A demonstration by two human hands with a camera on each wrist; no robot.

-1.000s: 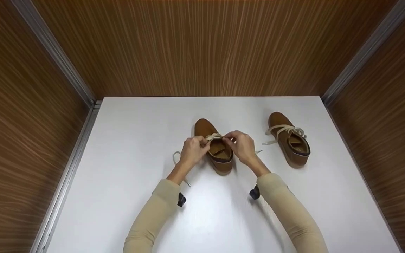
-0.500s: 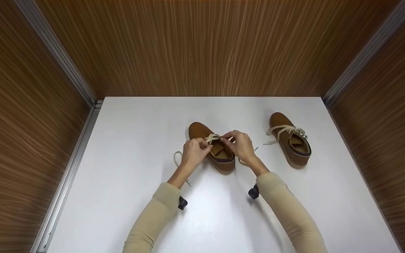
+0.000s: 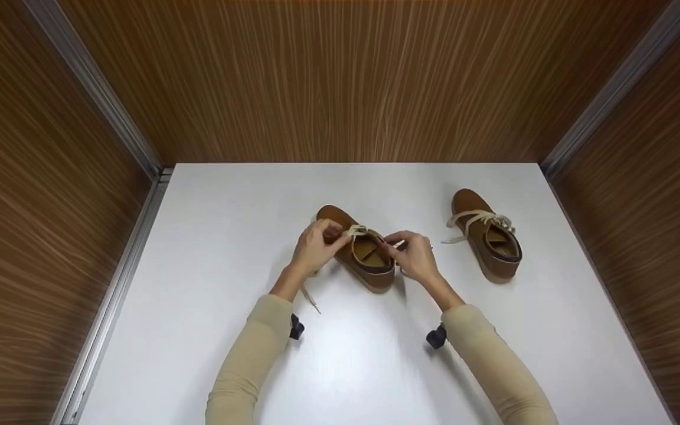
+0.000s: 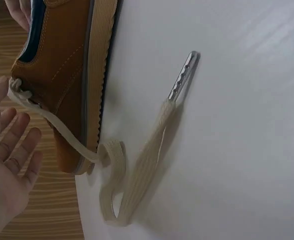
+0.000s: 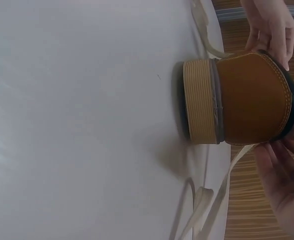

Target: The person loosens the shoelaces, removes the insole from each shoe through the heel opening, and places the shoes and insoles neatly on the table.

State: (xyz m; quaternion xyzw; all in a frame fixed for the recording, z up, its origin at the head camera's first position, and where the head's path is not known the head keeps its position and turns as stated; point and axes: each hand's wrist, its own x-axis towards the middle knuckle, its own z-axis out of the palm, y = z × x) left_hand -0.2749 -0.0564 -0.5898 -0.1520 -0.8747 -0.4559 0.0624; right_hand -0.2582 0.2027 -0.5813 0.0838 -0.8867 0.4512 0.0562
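A brown shoe (image 3: 377, 277) stands on the white table with its toe to the far left. Its cream shoelace (image 4: 67, 132) runs from the eyelets down to the table and ends in a metal tip. The left hand (image 3: 314, 245) is over the shoe's left side; its thumb touches the lace at the top eyelets, the other fingers apart from it in the left wrist view. Opposite, the right hand (image 3: 415, 257) pinches the shoe's right collar edge, thumb toward the inside, fingers outside. The lace's other end (image 5: 219, 192) hangs down beside the right fingers.
A second brown shoe (image 3: 474, 203), its lace loose on the left, stands farther right on the white table (image 3: 228, 224). Wood-grain panels (image 3: 340, 82) rise behind and at both sides. Each wrist carries a small black camera (image 3: 436, 337).
The shoe's toe has swung left. Both hands have moved apart from the lace crossing: the right hand to the shoe's right collar, the left hand slightly left with fingers spread.
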